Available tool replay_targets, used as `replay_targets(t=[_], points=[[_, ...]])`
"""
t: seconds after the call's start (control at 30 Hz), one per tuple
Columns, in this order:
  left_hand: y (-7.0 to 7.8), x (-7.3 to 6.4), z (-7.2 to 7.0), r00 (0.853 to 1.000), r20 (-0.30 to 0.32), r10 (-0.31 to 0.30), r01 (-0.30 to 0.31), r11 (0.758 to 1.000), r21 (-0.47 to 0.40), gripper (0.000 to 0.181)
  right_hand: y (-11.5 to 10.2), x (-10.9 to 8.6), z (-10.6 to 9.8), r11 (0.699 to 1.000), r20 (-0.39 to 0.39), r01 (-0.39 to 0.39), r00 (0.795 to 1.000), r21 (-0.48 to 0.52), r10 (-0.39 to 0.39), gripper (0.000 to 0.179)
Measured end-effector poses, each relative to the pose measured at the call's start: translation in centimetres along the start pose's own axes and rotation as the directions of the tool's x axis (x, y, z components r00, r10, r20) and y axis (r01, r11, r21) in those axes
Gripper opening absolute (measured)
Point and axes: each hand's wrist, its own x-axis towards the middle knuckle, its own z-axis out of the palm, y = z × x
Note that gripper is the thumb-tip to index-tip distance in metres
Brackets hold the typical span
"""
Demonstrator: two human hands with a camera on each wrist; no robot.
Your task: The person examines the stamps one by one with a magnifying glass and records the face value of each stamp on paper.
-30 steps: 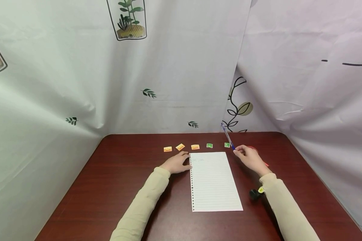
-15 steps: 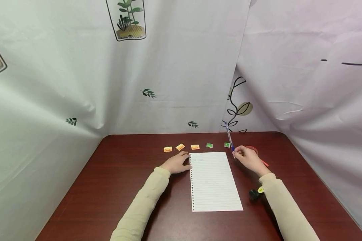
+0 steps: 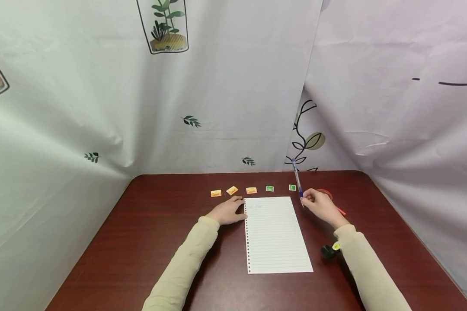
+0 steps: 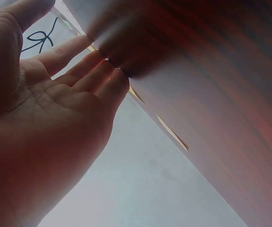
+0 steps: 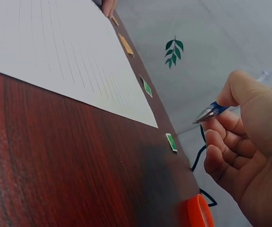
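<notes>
A sheet of lined loose-leaf paper point(image 3: 278, 235) with punched holes down its left edge lies on the table, faint writing near its top. My left hand point(image 3: 226, 211) rests at the upper left edge of the sheet, fingers fairly straight and thumb on the margin; the left wrist view shows the palm side of this hand point(image 4: 55, 99). Right of the sheet, my right hand point(image 3: 322, 206) pinches a blue ballpoint pen point(image 3: 297, 178) near its tip, with the barrel pointing up and away. In the right wrist view the pen's metal tip point(image 5: 204, 115) is bare and points toward the paper.
Beyond the sheet lie several small stamp-like pieces in a row, orange ones point(image 3: 251, 190) to the left and green ones point(image 3: 270, 188) to the right. A red-orange ring-shaped object point(image 5: 198, 212) sits behind my right hand. A small black object point(image 3: 327, 252) lies by my right sleeve.
The pen has tilted more upright in my right hand, its upper end swinging to the right and its tip now showing below the fingers. My left hand and the paper have stayed put.
</notes>
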Motion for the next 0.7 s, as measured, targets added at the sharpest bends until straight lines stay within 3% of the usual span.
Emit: replay_targets(t=[0.7], points=[[0.14, -0.27, -0.08, 1.0, 0.01, -0.006, 0.006, 1.0, -0.001, 0.064, -1.02, -0.53, -0.18, 0.998, 0.029, -0.003, 1.0, 0.069, 0.002, 0.011]])
